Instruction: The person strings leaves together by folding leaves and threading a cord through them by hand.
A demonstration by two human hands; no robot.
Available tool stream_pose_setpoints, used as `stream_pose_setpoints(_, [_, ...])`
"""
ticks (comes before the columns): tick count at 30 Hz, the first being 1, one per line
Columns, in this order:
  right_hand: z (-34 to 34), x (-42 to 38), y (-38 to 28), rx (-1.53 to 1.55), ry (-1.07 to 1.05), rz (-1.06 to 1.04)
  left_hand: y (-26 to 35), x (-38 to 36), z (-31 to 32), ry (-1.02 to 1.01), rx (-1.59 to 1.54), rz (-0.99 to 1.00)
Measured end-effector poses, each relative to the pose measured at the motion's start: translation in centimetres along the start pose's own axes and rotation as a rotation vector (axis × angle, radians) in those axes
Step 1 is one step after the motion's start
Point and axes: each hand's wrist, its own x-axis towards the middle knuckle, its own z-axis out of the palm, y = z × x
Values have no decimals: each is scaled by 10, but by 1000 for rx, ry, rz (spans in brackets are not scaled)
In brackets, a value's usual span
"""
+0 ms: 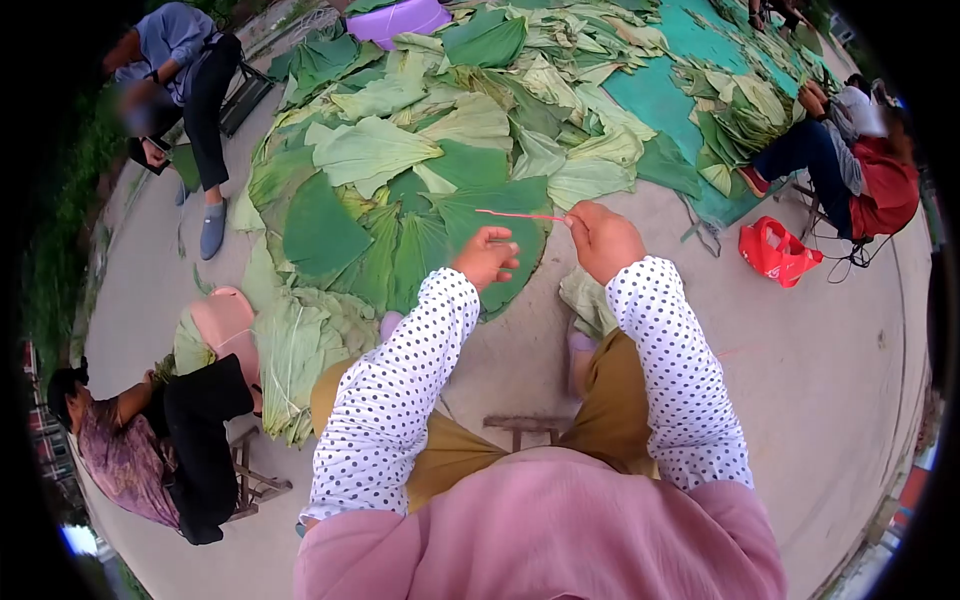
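Observation:
My right hand (606,243) is closed in a pinch on the end of a thin pink string (518,214). The string sticks out to the left, above the leaves. Lower and to the left, my left hand (487,258) holds nothing; its fingers are slightly curled and apart, just under the free end of the string. Beneath both hands lies a fan of large green leaves (405,245), which look like lotus leaves. By my left knee stands a tied bundle of leaves (305,345). A smaller bunch of pale leaves (588,303) rests by my right foot.
A wide heap of leaves (480,120) covers the ground ahead, partly on a green sheet (655,100). Seated people surround it: one upper left (185,60), one lower left (125,440), one right (885,180). A red plastic bag (778,250) and purple tub (400,22) stand nearby.

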Motion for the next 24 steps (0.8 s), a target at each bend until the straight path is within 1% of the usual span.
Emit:
stream_pose_setpoints(2, [2, 7, 1, 55, -55, 15, -46, 34, -40, 163, 127, -211])
stream_pose_setpoints(4, [0, 14, 3, 107, -105, 27, -84, 58, -79, 334, 59, -378])
stream_pose_setpoints(6, [0, 20, 9, 122, -154, 5, -118, 84, -109, 458, -41, -440])
stream_pose_setpoints(7, [-2, 22, 12, 121, -161, 17, -154, 111, -137, 452, -39, -453])
stream_pose_setpoints(8, [-2, 26, 16, 129, -165, 22, -157, 121, -139, 501, -73, -461])
stream_pose_setpoints(10, [-9, 25, 20, 130, -173, 34, -143, 131, -124, 585, -106, -431])
stream_pose_setpoints(12, [-10, 26, 23, 164, -180, 44, -131, 151, -113, 618, -57, -380])
stream_pose_setpoints(14, [-14, 28, 26, 143, -212, 97, -241, 252, -170, 343, 547, -187])
stream_pose_setpoints(15, [-15, 28, 28, 136, -225, 107, -237, 263, -164, 409, 871, -163])
stream_pose_setpoints(17, [-17, 29, 31, 108, -234, 106, -137, 218, -112, 516, 550, -230])
stream_pose_setpoints(18, [-17, 30, 32, 100, -239, 116, -152, 234, -112, 504, 547, -236])
stream_pose_setpoints(20, [-17, 30, 32, 134, -213, 142, -194, 272, -122, 639, 478, -325])
stream_pose_setpoints(22, [-16, 32, 32, 133, -210, 146, -175, 264, -115, 615, 524, -365])
stream_pose_setpoints(23, [-16, 32, 32, 137, -204, 143, -158, 255, -105, 635, 486, -415])
stream_pose_setpoints(24, [-15, 32, 31, 135, -204, 145, -155, 254, -102, 655, 450, -465])
